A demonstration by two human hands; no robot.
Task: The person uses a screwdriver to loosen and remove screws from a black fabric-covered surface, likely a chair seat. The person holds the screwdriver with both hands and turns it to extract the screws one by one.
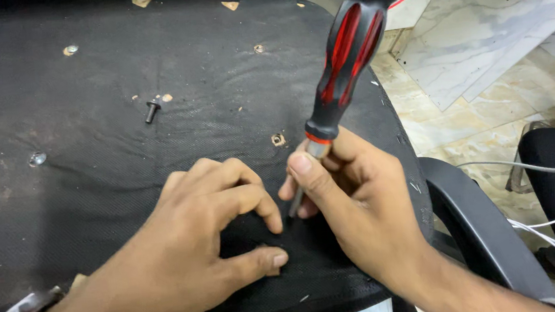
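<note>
- A single view is given, taken from a camera worn on the head and directed steeply downward and forward.
- The scene is seen at close range: the frame is largely filled by the black fabric panel [87, 126].
- The left hand [191, 244] and right hand [355, 203] are seen entering from the lower edge, so the viewpoint is placed just above and behind them.
- The screwdriver [342, 56] is cut off by the upper edge.
- The tiled floor [487, 104] is seen only along the right side.
- No second view is supplied, so no overlap is shown.
</note>
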